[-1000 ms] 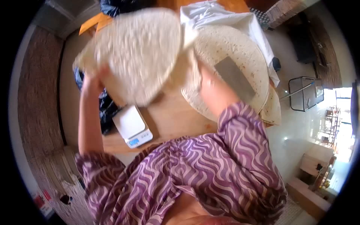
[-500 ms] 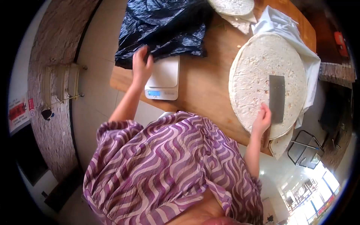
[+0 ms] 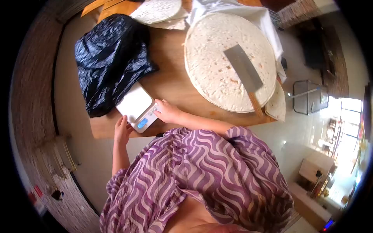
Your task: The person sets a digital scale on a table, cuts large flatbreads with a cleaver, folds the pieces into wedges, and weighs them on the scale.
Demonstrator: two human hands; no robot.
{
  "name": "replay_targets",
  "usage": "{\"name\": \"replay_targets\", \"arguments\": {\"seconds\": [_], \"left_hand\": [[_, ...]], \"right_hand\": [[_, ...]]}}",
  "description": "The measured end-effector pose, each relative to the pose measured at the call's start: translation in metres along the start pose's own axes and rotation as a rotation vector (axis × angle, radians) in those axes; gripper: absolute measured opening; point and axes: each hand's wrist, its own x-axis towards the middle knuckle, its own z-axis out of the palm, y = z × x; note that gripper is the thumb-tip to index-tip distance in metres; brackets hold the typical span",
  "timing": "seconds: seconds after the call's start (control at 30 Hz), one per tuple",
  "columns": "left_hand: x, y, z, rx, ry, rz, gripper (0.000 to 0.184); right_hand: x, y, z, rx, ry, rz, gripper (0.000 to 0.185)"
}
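A white digital kitchen scale (image 3: 136, 101) sits askew near the table's front edge, its blue display lit. My left hand (image 3: 122, 131) grips its left front side, fingertips against the edge. From the opposite side, my right hand (image 3: 168, 112) has its fingers closed on the scale's right edge near the buttons. A crumpled black plastic bag (image 3: 110, 58) covers the scale's far left part. To the right lies a stack of large round flatbreads (image 3: 208, 66). On top rests a broad-bladed knife (image 3: 244, 68), its wooden handle pointing toward the front edge.
More flatbreads (image 3: 159, 9) lie at the back of the wooden table (image 3: 167, 54). White cloth (image 3: 268, 29) is spread under and behind the big stack. A folded flatbread piece (image 3: 276, 103) hangs over the right front corner. A metal-framed stand (image 3: 311, 97) is on the floor at right.
My right hand has left the flatbread stack beside the knife and come to the scale. My left hand has moved from the bag to the scale's left side. The view has turned.
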Motion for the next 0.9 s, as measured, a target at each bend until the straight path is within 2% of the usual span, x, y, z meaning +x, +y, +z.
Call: {"name": "replay_targets", "arguments": {"seconds": [0.13, 0.23, 0.27, 0.33, 0.37, 0.4, 0.47, 0.5, 0.53, 0.63, 0.67, 0.77, 0.8, 0.87, 0.9], "left_hand": [[-0.011, -0.003, 0.020, -0.253, -0.169, -0.100, 0.036], [-0.008, -0.017, 0.031, -0.249, -0.238, -0.084, 0.039], [-0.007, -0.019, 0.035, -0.238, -0.266, -0.049, 0.036], [-0.009, -0.025, 0.041, -0.217, -0.316, 0.021, 0.032], [-0.012, -0.027, 0.047, -0.207, -0.340, 0.057, 0.030], [-0.019, -0.022, 0.062, -0.216, -0.325, 0.079, 0.028], [-0.026, -0.009, 0.088, -0.245, -0.337, 0.098, 0.025], [-0.028, -0.005, 0.098, -0.264, -0.369, 0.100, 0.026], [-0.032, 0.002, 0.112, -0.268, -0.404, 0.119, 0.026], [-0.032, 0.019, 0.151, -0.263, -0.461, 0.148, 0.028], [-0.023, 0.020, 0.160, -0.251, -0.449, 0.142, 0.029], [-0.018, 0.031, 0.214, -0.290, -0.464, 0.106, 0.028], [-0.004, 0.028, 0.225, -0.299, -0.418, 0.107, 0.026], [-0.016, 0.041, 0.267, -0.252, -0.497, 0.133, 0.024], [-0.007, 0.041, 0.281, -0.240, -0.468, 0.107, 0.023]], "right_hand": [[-0.034, 0.002, -0.026, 0.145, 0.061, -0.033, 0.039], [-0.066, -0.003, -0.054, 0.403, -0.041, 0.041, 0.036], [-0.082, -0.001, -0.066, 0.358, 0.025, 0.009, 0.034], [-0.109, 0.019, -0.096, 0.076, 0.426, -0.249, 0.037], [-0.130, 0.021, -0.122, -0.032, 0.521, -0.056, 0.040], [-0.144, 0.056, -0.136, -0.301, 0.688, -0.071, 0.045], [-0.182, 0.054, -0.189, -0.614, 0.653, 0.394, 0.055], [-0.200, 0.070, -0.200, -0.681, 0.646, 0.531, 0.055], [-0.218, 0.086, -0.206, -0.733, 0.680, 0.548, 0.054], [-0.252, 0.121, -0.219, -0.668, 0.569, 0.516, 0.054], [-0.255, 0.130, -0.216, -0.762, 0.666, 0.432, 0.048], [-0.247, 0.111, -0.229, -0.759, 0.577, 0.496, 0.041], [-0.244, 0.104, -0.233, -0.696, 0.533, 0.497, 0.035], [-0.247, 0.120, -0.231, -0.516, 0.590, 0.490, 0.037], [-0.254, 0.114, -0.236, -0.415, 0.698, 0.458, 0.036]]}}
